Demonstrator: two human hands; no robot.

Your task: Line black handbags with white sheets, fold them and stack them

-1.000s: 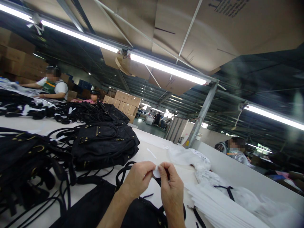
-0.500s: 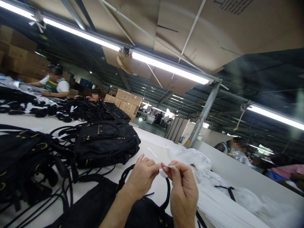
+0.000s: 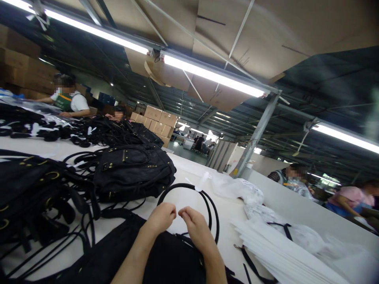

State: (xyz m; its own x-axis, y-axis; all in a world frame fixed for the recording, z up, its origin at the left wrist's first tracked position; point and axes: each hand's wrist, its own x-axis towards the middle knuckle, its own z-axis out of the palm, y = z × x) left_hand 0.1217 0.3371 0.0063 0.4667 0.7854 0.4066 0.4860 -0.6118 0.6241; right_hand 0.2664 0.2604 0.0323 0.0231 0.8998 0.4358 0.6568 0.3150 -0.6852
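Note:
A black bag [image 3: 174, 258] lies at the near edge of the white table, under both forearms. Its looped handles [image 3: 217, 221] arch up beyond my hands, with a white wrap [image 3: 201, 183] around their top. My left hand [image 3: 162, 217] is closed over the bag's upper edge, fingers curled. Close by on the right, my right hand [image 3: 192, 223] is closed too, thumb and fingertips together, facing the left one with a small gap between. Whatever the fingers hold is too small or hidden to make out.
Black bags with brass fittings [image 3: 134, 169] fill the left side. White sheets [image 3: 275, 252] and clear plastic [image 3: 239, 189] lie on the right, beside a low partition [image 3: 296, 205]. A black strap [image 3: 254, 264] rests near the sheets. Several people work farther off.
Both hands have come down and toward the bag, and the white piece between the fingers no longer shows there. The handles now stand up in a loop, with white wrap at their top.

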